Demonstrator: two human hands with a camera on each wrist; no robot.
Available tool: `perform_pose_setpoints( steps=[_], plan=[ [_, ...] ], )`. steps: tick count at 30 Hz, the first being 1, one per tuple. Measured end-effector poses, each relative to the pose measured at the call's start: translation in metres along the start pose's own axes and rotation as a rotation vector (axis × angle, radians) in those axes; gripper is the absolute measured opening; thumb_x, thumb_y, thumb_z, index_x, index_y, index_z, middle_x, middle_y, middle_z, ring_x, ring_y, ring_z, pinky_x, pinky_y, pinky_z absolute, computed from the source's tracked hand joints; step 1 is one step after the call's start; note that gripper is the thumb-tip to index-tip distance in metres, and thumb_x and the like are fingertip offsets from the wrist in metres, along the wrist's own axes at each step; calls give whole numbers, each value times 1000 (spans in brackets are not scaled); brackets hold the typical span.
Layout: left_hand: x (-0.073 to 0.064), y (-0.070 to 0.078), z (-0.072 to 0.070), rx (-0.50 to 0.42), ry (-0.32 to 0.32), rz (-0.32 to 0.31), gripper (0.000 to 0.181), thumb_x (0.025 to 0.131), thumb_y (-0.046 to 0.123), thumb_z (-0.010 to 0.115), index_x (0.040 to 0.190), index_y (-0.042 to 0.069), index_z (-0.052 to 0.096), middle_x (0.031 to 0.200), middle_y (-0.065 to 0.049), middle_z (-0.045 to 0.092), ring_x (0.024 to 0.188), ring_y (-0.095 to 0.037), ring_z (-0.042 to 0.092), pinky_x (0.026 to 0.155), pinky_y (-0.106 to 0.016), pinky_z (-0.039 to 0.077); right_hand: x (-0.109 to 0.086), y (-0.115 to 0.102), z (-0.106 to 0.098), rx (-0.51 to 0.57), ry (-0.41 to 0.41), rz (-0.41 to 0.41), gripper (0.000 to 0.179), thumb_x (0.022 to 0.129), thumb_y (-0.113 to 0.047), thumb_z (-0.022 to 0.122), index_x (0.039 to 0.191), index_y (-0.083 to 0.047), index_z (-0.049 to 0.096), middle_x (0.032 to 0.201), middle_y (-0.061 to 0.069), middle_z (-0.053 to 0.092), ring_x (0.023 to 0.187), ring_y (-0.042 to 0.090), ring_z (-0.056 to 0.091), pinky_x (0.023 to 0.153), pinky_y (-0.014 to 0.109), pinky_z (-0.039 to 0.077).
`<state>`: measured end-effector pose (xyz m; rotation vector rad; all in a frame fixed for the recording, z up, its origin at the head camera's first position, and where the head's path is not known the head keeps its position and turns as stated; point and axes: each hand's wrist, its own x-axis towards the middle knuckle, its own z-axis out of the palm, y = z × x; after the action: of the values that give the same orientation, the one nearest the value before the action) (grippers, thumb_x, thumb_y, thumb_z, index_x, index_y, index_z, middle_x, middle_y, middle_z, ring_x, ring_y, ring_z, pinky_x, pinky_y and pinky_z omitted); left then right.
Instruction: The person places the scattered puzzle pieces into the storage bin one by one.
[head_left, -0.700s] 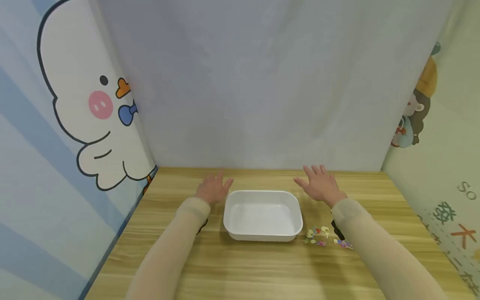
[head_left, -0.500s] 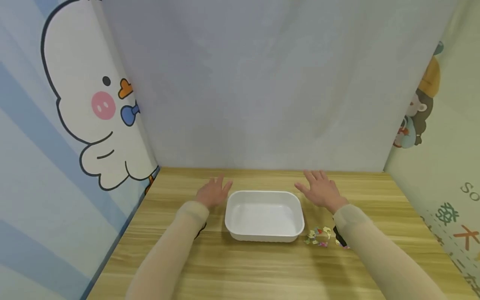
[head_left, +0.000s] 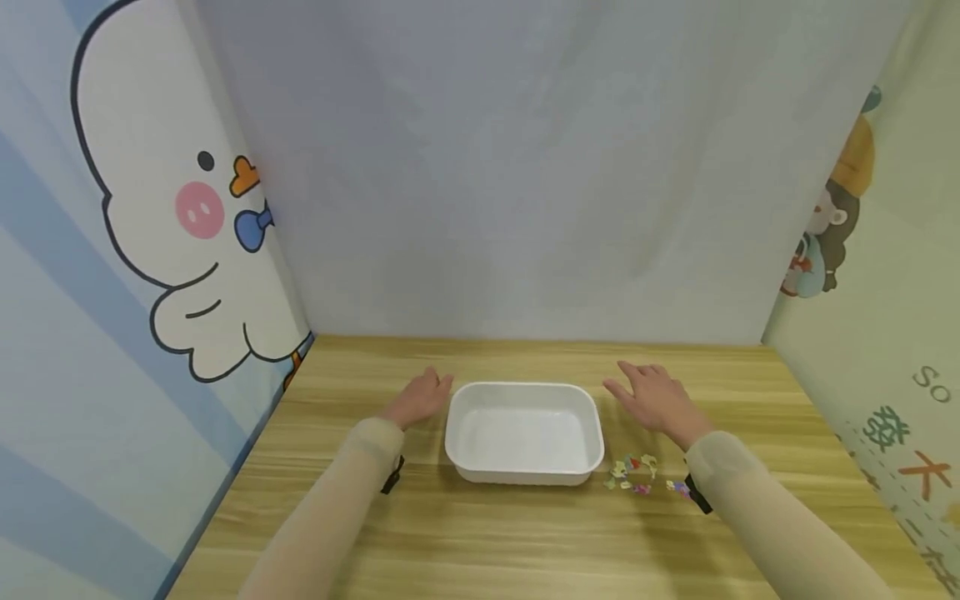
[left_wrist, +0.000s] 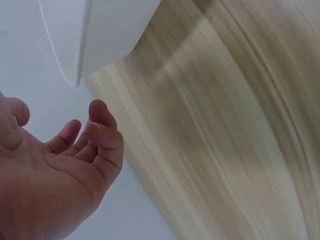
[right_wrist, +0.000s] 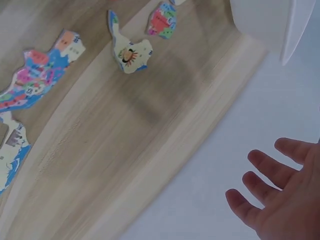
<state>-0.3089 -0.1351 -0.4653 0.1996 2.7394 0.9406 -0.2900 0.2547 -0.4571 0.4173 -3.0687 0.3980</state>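
A white rectangular tray (head_left: 525,476) with rounded corners stands on the wooden table, and nothing lies in it. Left of its far corner hovers my left hand (head_left: 416,400); in the left wrist view its fingers (left_wrist: 105,145) are loosely curled around nothing. My right hand (head_left: 660,402) is held beyond the tray's right side, fingers spread and holding nothing, as the right wrist view shows. Just right of the tray lie several small colourful flat pieces, printed like map puzzle pieces, among them a cream one (right_wrist: 132,56) and a pink-and-blue one (right_wrist: 37,75).
The wooden tabletop (head_left: 480,542) ends at a pale grey curtain (head_left: 510,208) behind. A cartoon-printed wall panel (head_left: 135,250) borders the left side, another printed panel (head_left: 885,333) the right. Black straps (head_left: 697,493) sit around the wrists.
Both hands have drawn back toward the near side and a little outward from the tray. The left fingers have curled more. The tray and pieces stay in place.
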Motion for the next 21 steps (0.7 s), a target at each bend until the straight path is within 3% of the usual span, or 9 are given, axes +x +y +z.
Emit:
perform_pose_setpoints(
  steps=[3,7,13,21],
  plan=[
    [-6,-4,0,-15,-10,0,43,102,34,30,112,-7,41,90,-16,49,78,-27,50,69,-41,44,-5,3,0,-9,7,-2,70,100,-54,32,139,3,42,128,31,49,118,50,41,88,65,35],
    [-13,-7,1,-16,-48,-20,39,100,29,34,111,-7,41,79,-12,47,67,-23,46,59,-34,40,-15,6,1,5,-10,0,63,99,-47,42,129,8,48,114,32,55,106,51,50,82,62,41],
    [-13,-12,6,-54,-83,-55,29,99,32,41,100,3,43,78,-11,50,62,-21,46,52,-31,37,-27,18,6,41,-102,1,51,95,-33,58,119,10,50,108,30,58,96,44,57,80,55,46],
    [-14,-20,10,-101,-98,-56,32,97,35,49,100,3,47,78,-11,53,59,-20,46,51,-30,37,-36,34,11,113,-207,3,40,89,-23,65,107,10,53,90,16,61,76,27,58,71,46,49]
  ],
)
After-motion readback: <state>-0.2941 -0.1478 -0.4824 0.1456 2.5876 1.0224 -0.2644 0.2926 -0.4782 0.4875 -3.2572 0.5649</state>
